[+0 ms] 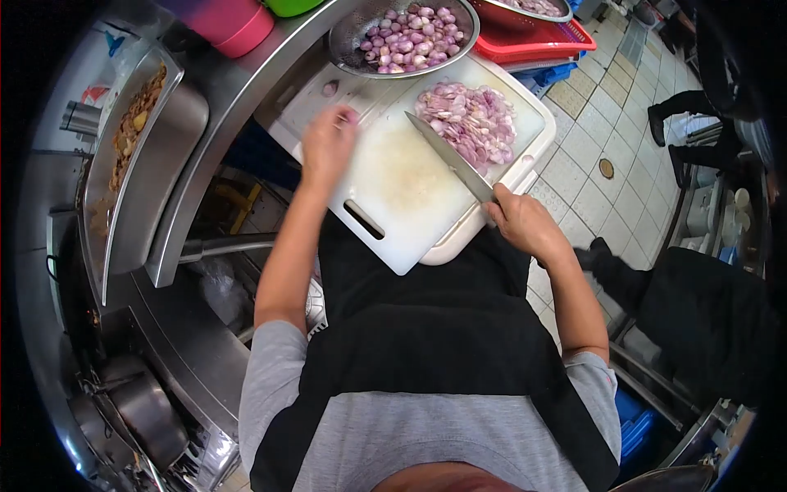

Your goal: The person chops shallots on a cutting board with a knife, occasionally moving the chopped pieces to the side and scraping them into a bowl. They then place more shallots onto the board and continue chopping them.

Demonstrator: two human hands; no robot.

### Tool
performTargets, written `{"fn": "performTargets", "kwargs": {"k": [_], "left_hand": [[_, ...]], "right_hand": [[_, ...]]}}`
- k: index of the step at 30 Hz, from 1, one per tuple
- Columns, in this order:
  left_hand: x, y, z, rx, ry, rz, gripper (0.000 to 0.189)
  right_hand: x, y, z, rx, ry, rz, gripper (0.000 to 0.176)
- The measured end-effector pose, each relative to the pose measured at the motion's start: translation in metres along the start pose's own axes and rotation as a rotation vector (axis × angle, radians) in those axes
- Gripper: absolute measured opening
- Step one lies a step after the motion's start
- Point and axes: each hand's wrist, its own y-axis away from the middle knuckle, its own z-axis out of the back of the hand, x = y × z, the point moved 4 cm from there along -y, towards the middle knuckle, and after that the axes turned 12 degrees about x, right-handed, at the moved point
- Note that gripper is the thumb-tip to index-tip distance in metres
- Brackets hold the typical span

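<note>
Head camera: the right hand [526, 221] closes round a long steel-bladed knife [459, 166], probably angled to keep the sliced purple shallots [471, 121] banked far right on the white plastic cutting board [410, 217]; the blurred left hand [325, 152] curls, apparently pinching a small pinkish shallot [351, 116].

Shallot slices [467, 123] on cutting board [393, 197], whole shallots [412, 38] in colander [348, 51] behind.

One slotted white cutting board [410, 205]; over it, one knife [452, 155]; near its left edge, one left hand [325, 149]; near its right edge, one right hand [523, 218]; on it, one heap of sliced shallots [467, 121]; just beyond it, one steel colander [346, 47] of whole shallots [416, 38], too many to count.
</note>
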Motion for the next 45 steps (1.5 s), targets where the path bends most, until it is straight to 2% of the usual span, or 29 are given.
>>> {"fn": "performTargets", "kwargs": {"k": [2, 4, 7, 10, 19, 28, 34, 39, 45], "left_hand": [[-0.031, 0.042, -0.03, 0.057, 0.095, -0.233, 0.015], [-0.064, 0.069, -0.041, 0.129, 0.037, -0.348, 0.02], [-0.077, 0.084, -0.048, 0.061, 0.001, -0.387, 0.021], [-0.074, 0.088, -0.047, 0.084, 0.092, -0.291, 0.02], [-0.061, 0.083, -0.051, 0.071, 0.103, -0.273, 0.017], [-0.062, 0.083, -0.049, 0.107, 0.147, -0.239, 0.018], [-0.055, 0.083, -0.052, 0.115, 0.165, -0.22, 0.018], [-0.058, 0.082, -0.052, 0.119, 0.169, -0.228, 0.017], [-0.056, 0.083, -0.052, 0.117, 0.185, -0.216, 0.017]], "right_hand": [[0.005, 0.001, 0.0, -0.02, 0.022, 0.014, 0.026], [0.02, 0.007, 0.001, -0.034, 0.142, 0.005, 0.024], [0.035, 0.014, -0.005, 0.051, 0.128, -0.011, 0.023], [0.036, 0.012, -0.011, -0.018, 0.134, 0.035, 0.023], [0.045, 0.029, 0.005, 0.048, 0.179, 0.069, 0.025], [0.044, -0.016, -0.007, 0.019, 0.16, 0.149, 0.023], [0.051, 0.024, 0.009, 0.105, 0.163, 0.044, 0.023], [0.043, -0.007, -0.015, 0.028, 0.133, 0.101, 0.023], [0.046, -0.004, -0.001, 0.029, 0.155, 0.136, 0.023]]}}
